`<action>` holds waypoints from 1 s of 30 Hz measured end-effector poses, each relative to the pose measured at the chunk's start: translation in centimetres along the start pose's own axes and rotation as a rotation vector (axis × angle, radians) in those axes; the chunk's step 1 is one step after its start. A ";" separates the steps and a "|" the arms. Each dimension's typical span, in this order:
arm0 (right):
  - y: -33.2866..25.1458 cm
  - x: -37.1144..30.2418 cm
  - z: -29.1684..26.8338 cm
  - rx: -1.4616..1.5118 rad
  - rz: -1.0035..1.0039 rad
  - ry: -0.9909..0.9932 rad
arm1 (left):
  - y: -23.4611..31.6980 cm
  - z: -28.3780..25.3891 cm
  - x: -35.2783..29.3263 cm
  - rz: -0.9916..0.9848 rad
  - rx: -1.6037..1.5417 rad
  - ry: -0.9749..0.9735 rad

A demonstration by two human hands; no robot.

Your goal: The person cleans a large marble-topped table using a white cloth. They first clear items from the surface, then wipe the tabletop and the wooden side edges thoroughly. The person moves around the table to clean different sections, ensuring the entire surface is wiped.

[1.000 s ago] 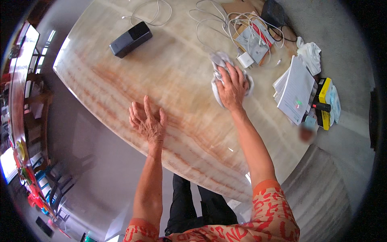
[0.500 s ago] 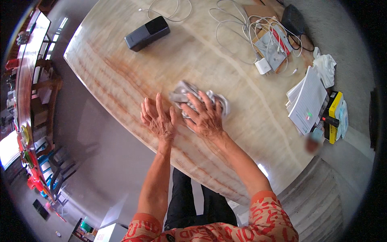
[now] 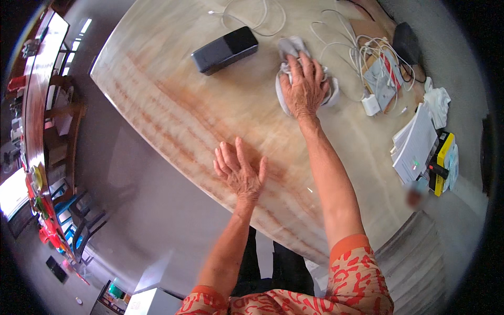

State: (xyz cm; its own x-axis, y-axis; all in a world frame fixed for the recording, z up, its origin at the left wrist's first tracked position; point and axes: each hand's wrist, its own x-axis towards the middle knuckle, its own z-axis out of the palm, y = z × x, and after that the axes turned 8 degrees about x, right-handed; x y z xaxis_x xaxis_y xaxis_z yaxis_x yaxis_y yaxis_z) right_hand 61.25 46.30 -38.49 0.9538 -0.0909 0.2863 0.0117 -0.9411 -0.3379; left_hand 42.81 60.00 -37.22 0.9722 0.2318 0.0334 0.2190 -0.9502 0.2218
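The wiping stroke

Near: the left hand point(image 3: 240, 170), empty, fingers parted, is palm-down over the table point(image 3: 184, 123), close to its edge. Farther: the right hand point(image 3: 307, 92) spreads across the bunched cloth point(image 3: 281, 98) on the tabletop; any pinch is hidden. Even pressure should serve best, steering clear of the white charger point(image 3: 370, 105) and black box point(image 3: 224, 52).

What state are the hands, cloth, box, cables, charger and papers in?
Left hand: open, fingers spread
Right hand: open, laid over the cloth
Cloth: crumpled, under the right hand
Black box: lying lengthwise, untouched
Cables on the right: tangled
Top cable: loosely looped
White charger: out of any socket
Papers: loosely stacked
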 end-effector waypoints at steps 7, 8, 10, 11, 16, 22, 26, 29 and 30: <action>-5.5 -3.6 1.3 -0.040 -0.064 0.014 | -0.9 0.5 -0.3 -0.041 -0.219 0.025; -6.2 -4.3 1.3 -0.009 -0.099 -0.025 | -1.1 0.4 -0.3 -0.047 -0.271 0.039; -7.6 -5.7 1.0 0.056 -0.156 -0.102 | -1.2 0.1 -0.2 -0.066 -0.398 0.062; -8.2 -6.4 0.5 0.101 -0.240 -0.199 | -1.3 0.0 -0.1 -0.076 -0.459 0.073; -8.2 -9.1 0.3 0.364 -0.686 -0.319 | -3.3 1.9 3.9 -0.304 -0.891 0.350; -2.6 -7.0 -2.6 0.182 -0.339 -0.296 | -4.9 -2.6 18.7 0.178 -0.261 0.328; 4.5 -6.0 -4.5 -0.013 0.052 -0.080 | -3.9 -1.5 23.9 0.188 -0.309 0.014; 7.2 -6.3 -4.8 -0.060 0.254 0.069 | -3.7 -1.0 24.8 0.213 -0.341 -0.009; 7.1 -6.5 -4.7 -0.079 0.252 0.077 | -3.7 -0.8 24.9 0.251 -0.337 0.036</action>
State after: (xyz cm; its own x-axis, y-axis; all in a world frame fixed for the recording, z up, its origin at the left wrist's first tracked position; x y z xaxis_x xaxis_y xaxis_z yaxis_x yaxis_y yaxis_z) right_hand 53.71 38.70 -38.53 0.8979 -0.3474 0.2702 -0.2499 -0.9078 -0.3368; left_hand 66.14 69.48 -36.42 0.9871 0.0150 0.1595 -0.0692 -0.8581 0.5088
